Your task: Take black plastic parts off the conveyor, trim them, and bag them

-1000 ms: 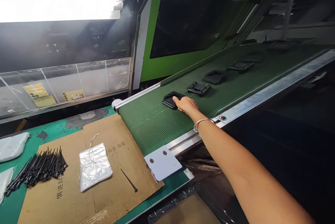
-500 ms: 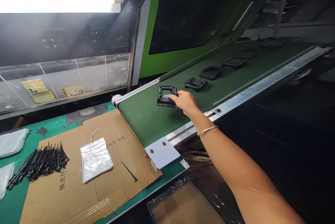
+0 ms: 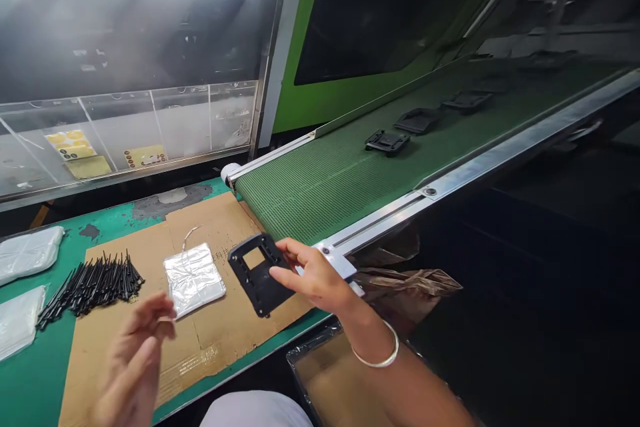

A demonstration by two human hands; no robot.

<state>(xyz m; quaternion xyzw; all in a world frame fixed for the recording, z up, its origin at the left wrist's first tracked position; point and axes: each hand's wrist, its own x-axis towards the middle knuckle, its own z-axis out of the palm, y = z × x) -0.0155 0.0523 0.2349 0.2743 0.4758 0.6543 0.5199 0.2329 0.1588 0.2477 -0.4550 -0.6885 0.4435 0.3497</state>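
My right hand (image 3: 315, 275) pinches the right edge of a black plastic frame (image 3: 270, 287) with a square opening, held tilted above the cardboard sheet (image 3: 200, 347). At the lower left my left hand (image 3: 140, 354) is in the air, slightly blurred, its fingers loosely bent and apart with nothing in them. Nearest to it lies a stack of clear plastic bags (image 3: 195, 277) tied with a thin strip. Beyond that hand, a heap of black pin-like plastic pieces (image 3: 95, 284) rests partly on the cardboard.
A green conveyor belt (image 3: 320, 194) runs up to the right, carrying several black frames, the closest a black frame (image 3: 387, 142). Other bag stacks (image 3: 30, 254) lie on the green table (image 3: 45, 380). Below the table edge is an open box lined with plastic (image 3: 340, 374).
My right hand has lifted the black frame off the belt and brought it down and left over the cardboard. My left hand has come into view. The view has shifted slightly.
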